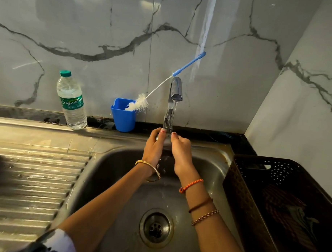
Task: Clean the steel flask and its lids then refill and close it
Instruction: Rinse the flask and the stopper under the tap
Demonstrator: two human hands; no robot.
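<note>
We see both hands raised together under the tap [175, 92], over the steel sink [107, 161]. Water runs from the spout down between them. The left hand [154, 144] curls its fingers round a small steel piece — most likely one of the flask's lids, though only a sliver of metal shows at the fingertips and we cannot say for sure. The right hand [180, 148] is just beside it, fingers bent inward towards the same spot; whether it grips the piece or only rubs it we cannot tell. The flask body itself is not something we can pick out.

Behind the sink, on the dark ledge, a blue holder [123, 116] stands with a bottle brush [141, 104] leaning out of it, its blue handle tilted up to the right against the marble wall. Well to the left stands a plastic water bottle [72, 101] with a green cap, upright. A dark perforated basket [283, 201] sits at the right of the sink, and the ribbed drainboard [33, 177] lies to the left.
</note>
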